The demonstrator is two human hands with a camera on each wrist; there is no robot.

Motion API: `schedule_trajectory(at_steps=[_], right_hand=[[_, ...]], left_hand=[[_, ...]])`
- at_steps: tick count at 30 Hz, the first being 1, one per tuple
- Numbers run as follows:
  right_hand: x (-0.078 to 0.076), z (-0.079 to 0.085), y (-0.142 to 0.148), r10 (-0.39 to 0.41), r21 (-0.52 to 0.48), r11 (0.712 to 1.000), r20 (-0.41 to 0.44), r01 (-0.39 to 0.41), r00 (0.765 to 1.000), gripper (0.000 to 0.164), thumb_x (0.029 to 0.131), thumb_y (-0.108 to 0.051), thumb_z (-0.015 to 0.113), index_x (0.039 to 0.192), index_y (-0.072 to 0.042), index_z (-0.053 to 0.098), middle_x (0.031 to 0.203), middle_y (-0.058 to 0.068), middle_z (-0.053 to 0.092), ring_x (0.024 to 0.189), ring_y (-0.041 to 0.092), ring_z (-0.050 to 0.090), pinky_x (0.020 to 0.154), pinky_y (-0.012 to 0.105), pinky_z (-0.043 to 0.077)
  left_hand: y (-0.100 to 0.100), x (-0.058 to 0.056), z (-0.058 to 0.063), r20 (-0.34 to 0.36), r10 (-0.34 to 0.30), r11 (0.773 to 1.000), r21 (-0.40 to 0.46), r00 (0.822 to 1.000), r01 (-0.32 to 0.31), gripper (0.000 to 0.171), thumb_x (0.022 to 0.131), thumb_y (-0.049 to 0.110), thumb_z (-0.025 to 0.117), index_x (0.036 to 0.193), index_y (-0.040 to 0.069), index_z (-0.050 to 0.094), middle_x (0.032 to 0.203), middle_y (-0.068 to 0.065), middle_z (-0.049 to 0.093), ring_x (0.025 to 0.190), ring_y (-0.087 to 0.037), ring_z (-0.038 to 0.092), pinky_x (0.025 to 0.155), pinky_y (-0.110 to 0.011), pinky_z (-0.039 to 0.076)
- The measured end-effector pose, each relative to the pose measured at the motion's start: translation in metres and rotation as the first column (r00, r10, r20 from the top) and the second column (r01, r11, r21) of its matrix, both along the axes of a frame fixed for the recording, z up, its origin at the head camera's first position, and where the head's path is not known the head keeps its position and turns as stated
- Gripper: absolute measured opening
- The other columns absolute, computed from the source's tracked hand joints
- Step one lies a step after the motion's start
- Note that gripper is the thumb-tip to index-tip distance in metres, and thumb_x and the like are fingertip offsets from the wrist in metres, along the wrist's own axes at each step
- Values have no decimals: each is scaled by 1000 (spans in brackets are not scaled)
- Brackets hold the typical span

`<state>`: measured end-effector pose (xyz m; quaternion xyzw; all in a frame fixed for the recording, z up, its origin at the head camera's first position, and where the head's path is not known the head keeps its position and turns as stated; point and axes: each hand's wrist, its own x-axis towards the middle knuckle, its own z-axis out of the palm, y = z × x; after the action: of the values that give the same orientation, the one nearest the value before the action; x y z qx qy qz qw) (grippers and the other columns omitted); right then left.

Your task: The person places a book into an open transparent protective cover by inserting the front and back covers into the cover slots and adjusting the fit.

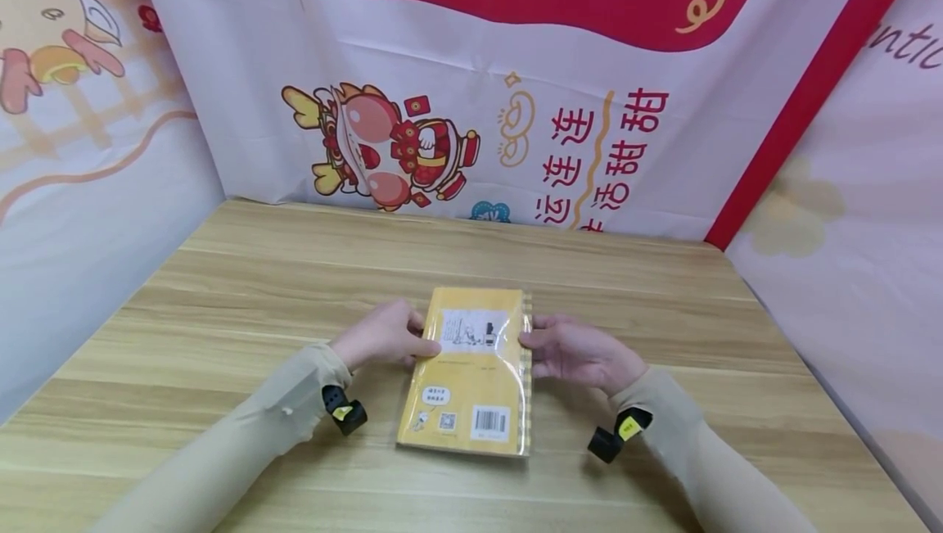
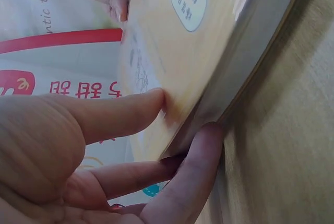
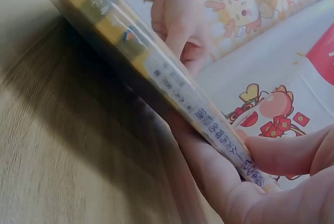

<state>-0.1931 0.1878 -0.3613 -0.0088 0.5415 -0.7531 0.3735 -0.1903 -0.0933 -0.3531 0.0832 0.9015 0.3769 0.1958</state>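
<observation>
A yellow book (image 1: pixel 464 386) in a clear plastic cover lies back side up between both hands, low over the wooden table. Its back shows a line drawing, a speech bubble and a barcode. At the left edge, my left hand (image 1: pixel 386 332) pinches it, thumb on top and fingers against the page edges (image 2: pixel 245 41). My right hand (image 1: pixel 582 349) grips the opposite side by the spine (image 3: pixel 172 83), thumb above and fingers underneath. Lettering and a checked pattern run along that spine in the right wrist view. The front cover faces down, hidden.
The wooden table (image 1: pixel 295 271) spreads around the book. A white and red printed cloth (image 1: pixel 442 42) hangs along the back edge, with more printed cloth on the left (image 1: pixel 88 148) and right (image 1: pixel 847 189). Each wrist wears a small black camera mount.
</observation>
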Motion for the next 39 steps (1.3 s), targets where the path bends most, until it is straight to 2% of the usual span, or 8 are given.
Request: schedule_trajectory(at_steps=[4, 11, 17, 24, 27, 34, 37, 39], right_hand=[[0, 3, 1, -6, -18, 1000, 13, 6, 1000, 47, 96, 2, 44, 140, 6, 31, 125, 22, 54, 109, 33, 57, 98, 49, 39], [1, 8, 5, 24, -56, 998, -16, -25, 1000, 46, 97, 3, 41, 141, 7, 28, 124, 21, 55, 106, 30, 59, 98, 49, 37], [1, 13, 8, 42, -56, 997, -55, -45, 998, 41, 97, 2, 42, 136, 6, 35, 117, 16, 59, 101, 26, 60, 98, 50, 38], [-2, 17, 14, 110, -123, 985, -96, -122, 989, 41, 97, 2, 41, 137, 5, 35, 121, 17, 58, 105, 27, 60, 99, 49, 37], [-2, 20, 16, 139, -153, 975, -129, -159, 982, 40, 98, 2, 39, 138, 6, 35, 123, 18, 57, 108, 28, 58, 99, 50, 36], [-5, 24, 20, 154, -205, 962, -149, -182, 977, 44, 99, 3, 35, 142, 6, 28, 131, 20, 51, 117, 32, 53, 103, 52, 30], [-6, 24, 21, 147, -221, 959, -142, -176, 979, 44, 99, 3, 35, 143, 5, 29, 133, 20, 50, 118, 32, 53, 103, 52, 29], [-6, 25, 21, 141, -236, 957, -140, -171, 980, 43, 100, 2, 35, 143, 3, 31, 133, 20, 50, 118, 31, 53, 103, 52, 29]], left_hand=[[0, -2, -2, 28, 3, 999, 51, 1000, -5, 15, 82, 23, 74, 89, 10, 69, 79, -1, 66, 67, -19, 62, 60, -27, 48], [-1, -4, 0, 57, -8, 995, 95, 998, 2, 21, 82, 24, 75, 96, 11, 68, 84, -1, 65, 72, -19, 60, 64, -30, 51], [-1, -6, 2, 99, -5, 987, 159, 995, -11, 46, 81, 25, 75, 119, 5, 60, 96, -3, 65, 79, -19, 62, 71, -31, 52], [-7, -13, 0, 111, -45, 978, 208, 993, 21, 73, 76, 36, 79, 135, 7, 47, 116, -6, 58, 102, -18, 57, 81, -31, 51], [-9, -15, 0, 132, -88, 960, 276, 987, 48, 74, 77, 37, 78, 137, 8, 45, 119, -6, 57, 105, -18, 57, 84, -31, 50], [-10, -14, 3, 150, -193, 902, 416, 970, 115, 57, 86, 33, 70, 132, 7, 48, 114, -7, 61, 103, -20, 60, 87, -33, 49], [-10, -14, 4, 164, -215, 867, 486, 963, 111, 51, 90, 30, 66, 132, 7, 48, 115, -8, 62, 104, -22, 61, 88, -35, 48], [-9, -14, 6, 179, -229, 833, 544, 957, 98, 48, 93, 27, 63, 134, 7, 46, 116, -9, 62, 105, -24, 61, 88, -36, 48]])
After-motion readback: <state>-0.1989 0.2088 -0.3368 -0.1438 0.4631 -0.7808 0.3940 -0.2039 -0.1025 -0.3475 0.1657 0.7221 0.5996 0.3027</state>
